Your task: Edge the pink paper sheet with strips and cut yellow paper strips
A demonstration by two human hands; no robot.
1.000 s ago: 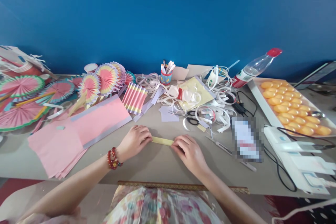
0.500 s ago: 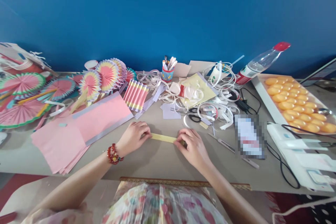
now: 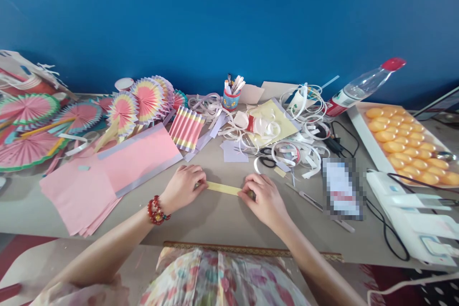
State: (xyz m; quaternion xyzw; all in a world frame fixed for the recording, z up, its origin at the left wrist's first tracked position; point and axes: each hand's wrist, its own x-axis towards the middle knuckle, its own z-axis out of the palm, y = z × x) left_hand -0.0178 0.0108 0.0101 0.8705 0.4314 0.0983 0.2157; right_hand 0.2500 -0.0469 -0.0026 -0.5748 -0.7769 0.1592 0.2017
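Observation:
A narrow yellow paper strip [image 3: 224, 188] stretches between my two hands, low over the grey tabletop [image 3: 215, 220]. Its left end is pinched in the fingers of my left hand [image 3: 184, 185], which wears a red bead bracelet [image 3: 157, 210] at the wrist. The right end is pinched by my right hand [image 3: 263, 196]. Both ends of the strip are hidden under my fingers. Beyond my left hand lie a pleated pink and yellow paper piece [image 3: 186, 129] and a long pink sheet with lilac edges [image 3: 143, 158].
Pink sheets [image 3: 79, 196] and folded paper fans [image 3: 147, 98] fill the left. A pen cup [image 3: 231, 99], tangled white strips [image 3: 308, 158] and scissors [image 3: 266, 160] lie behind my hands. A craft knife [image 3: 311, 201], phone [image 3: 342, 189], bottle [image 3: 358, 88] and power strip [image 3: 409, 220] are to the right.
The view has shifted very slightly. Both hands keep their pinch on the yellow strip, with almost no visible movement.

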